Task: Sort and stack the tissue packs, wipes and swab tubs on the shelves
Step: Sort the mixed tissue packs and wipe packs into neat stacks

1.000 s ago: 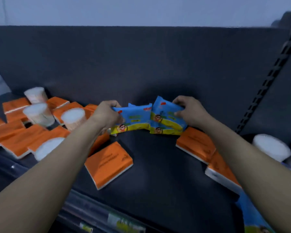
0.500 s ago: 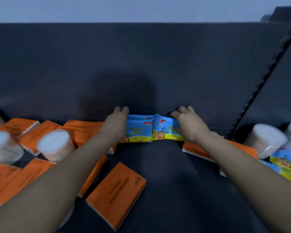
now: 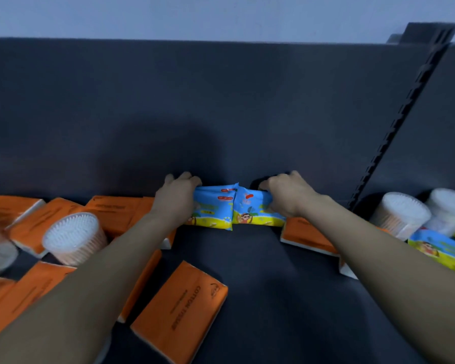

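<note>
Two wipes packs (image 3: 233, 208) have gone from mid-shelf (image 3: 260, 285) back to 12 o'clock, prob. touching the back panel (image 3: 221, 114). Left hand (image 3: 175, 199) & right hand (image 3: 286, 197) each clamp an outer end. Wipes row begun; tissue packs (image 3: 180, 308) at 8 o'clock lie unsorted.

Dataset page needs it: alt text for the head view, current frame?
A left hand and a right hand grip two blue-and-yellow wipes packs, set side by side against the dark back panel of a shelf. Orange tissue packs and white swab tubs lie scattered on both sides, another wipes pack at far right.
</note>
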### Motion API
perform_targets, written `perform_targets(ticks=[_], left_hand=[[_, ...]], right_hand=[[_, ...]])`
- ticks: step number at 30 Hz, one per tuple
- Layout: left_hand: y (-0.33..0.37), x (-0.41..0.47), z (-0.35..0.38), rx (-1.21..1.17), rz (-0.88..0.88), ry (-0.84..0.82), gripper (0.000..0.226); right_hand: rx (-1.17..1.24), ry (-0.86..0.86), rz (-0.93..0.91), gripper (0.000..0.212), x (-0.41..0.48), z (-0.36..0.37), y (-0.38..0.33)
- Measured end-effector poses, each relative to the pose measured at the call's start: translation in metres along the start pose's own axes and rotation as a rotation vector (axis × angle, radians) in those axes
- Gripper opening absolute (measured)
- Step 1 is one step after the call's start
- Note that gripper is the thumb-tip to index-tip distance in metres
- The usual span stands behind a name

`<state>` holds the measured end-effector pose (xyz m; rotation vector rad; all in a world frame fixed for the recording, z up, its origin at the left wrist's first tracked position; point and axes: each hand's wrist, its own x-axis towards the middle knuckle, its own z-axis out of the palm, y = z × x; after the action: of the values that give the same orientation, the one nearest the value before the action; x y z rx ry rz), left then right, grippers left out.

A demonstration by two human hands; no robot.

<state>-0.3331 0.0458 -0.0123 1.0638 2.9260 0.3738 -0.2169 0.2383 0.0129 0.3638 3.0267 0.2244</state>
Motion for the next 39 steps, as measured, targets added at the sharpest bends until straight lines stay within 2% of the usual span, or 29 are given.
perform_targets(ticks=[3,7,10,18,22,27,29,33,36,39], left_hand=[[-0.004,0.000,0.000,-0.002,-0.058,0.032,0.045],[-0.001,-0.002,0.005,0.013,-0.079,0.053,0.047],[0.001,-0.002,0.008,0.075,-0.054,0.061,0.052],[0.002,-0.001,0.007,0.259,-0.068,0.116,0.047],[-0.001,-0.004,0.005,0.300,-0.041,0.113,0.048],[0.006,-0.014,0.000,0.330,-0.029,0.170,0.046],[0.022,-0.017,-0.005,0.277,0.028,0.207,0.042],[0.066,-0.021,-0.005,-0.019,0.250,0.127,0.035],[0.100,-0.025,0.004,-0.309,0.394,0.026,0.030],[0.133,-0.022,0.019,-0.366,0.473,-0.133,0.032]], right_hand=[[0.041,-0.049,0.045,0.029,0.002,-0.007,-0.003],[0.065,-0.010,0.121,0.031,0.001,-0.001,-0.012],[0.011,0.020,0.098,0.036,0.000,0.006,-0.019],[0.029,0.065,0.077,0.051,-0.002,0.011,-0.030],[-0.050,0.154,0.077,0.056,-0.004,0.019,-0.033],[0.084,0.214,0.099,0.054,-0.011,0.019,-0.022],[0.150,0.276,0.128,0.046,-0.019,0.015,-0.011],[0.237,0.289,0.239,0.036,-0.043,0.009,0.026],[0.286,0.158,0.355,0.039,-0.073,0.015,0.062],[0.291,-0.006,0.386,0.038,-0.101,0.027,0.089]])
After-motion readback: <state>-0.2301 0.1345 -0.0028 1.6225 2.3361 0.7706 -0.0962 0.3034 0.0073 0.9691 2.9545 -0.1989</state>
